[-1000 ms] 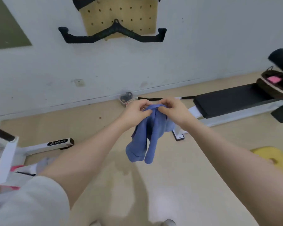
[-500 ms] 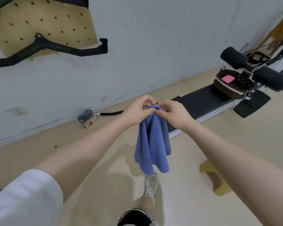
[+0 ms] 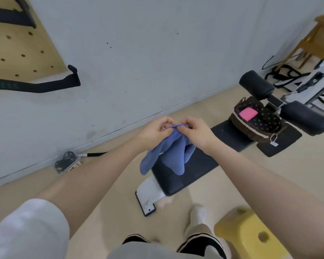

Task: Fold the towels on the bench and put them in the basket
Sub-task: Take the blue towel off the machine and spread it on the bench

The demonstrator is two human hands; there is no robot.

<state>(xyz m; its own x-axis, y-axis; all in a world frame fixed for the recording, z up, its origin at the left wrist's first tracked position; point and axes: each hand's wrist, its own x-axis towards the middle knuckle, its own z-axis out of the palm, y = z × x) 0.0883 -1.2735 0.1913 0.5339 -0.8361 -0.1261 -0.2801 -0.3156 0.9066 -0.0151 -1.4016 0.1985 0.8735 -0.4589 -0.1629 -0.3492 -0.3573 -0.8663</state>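
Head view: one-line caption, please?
Both hands pinch a blue towel above the bench, basket beyond.

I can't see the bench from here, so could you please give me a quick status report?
Both hands, left and right, pinching blue towel by top edge, hanging above bench. Basket holds pink item. Path clear.

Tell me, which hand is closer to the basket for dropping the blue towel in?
The right hand, probably. Both hands pinch the blue towel together, but the basket sits on the right, nearer that hand than the left hand.
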